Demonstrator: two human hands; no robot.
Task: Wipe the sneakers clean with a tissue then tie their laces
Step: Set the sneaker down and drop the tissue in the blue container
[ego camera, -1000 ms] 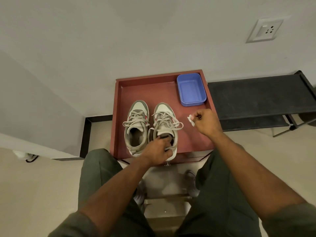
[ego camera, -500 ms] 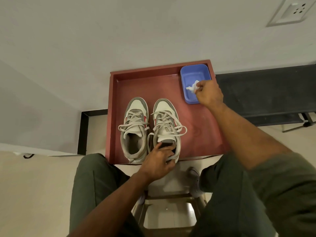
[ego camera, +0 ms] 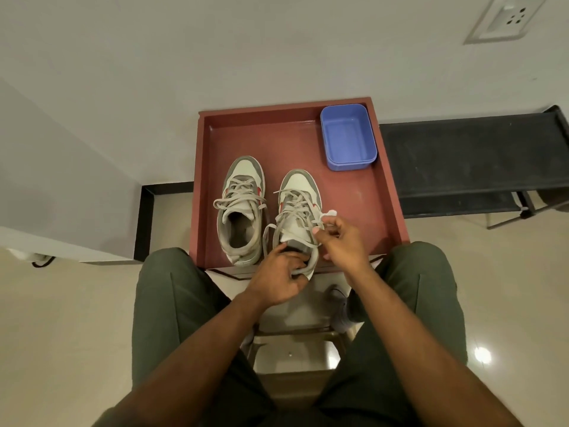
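Note:
Two grey-and-white sneakers with loose laces stand side by side in a red-brown tray (ego camera: 203, 186). The left sneaker (ego camera: 241, 208) stands untouched. My left hand (ego camera: 278, 278) grips the heel of the right sneaker (ego camera: 300, 211), fingers curled into its opening. My right hand (ego camera: 341, 241) pinches a small white tissue (ego camera: 329, 214) and holds it against the right side of that sneaker, by the laces.
A blue plastic tub (ego camera: 348, 137) sits in the tray's far right corner. A black metal rack (ego camera: 474, 161) stands to the right, against the wall. My knees flank a stool (ego camera: 295, 349) under the tray's near edge.
My right hand drew back from the blue tub with the tissue and came down to the right sneaker's side. My left hand kept its hold on the heel.

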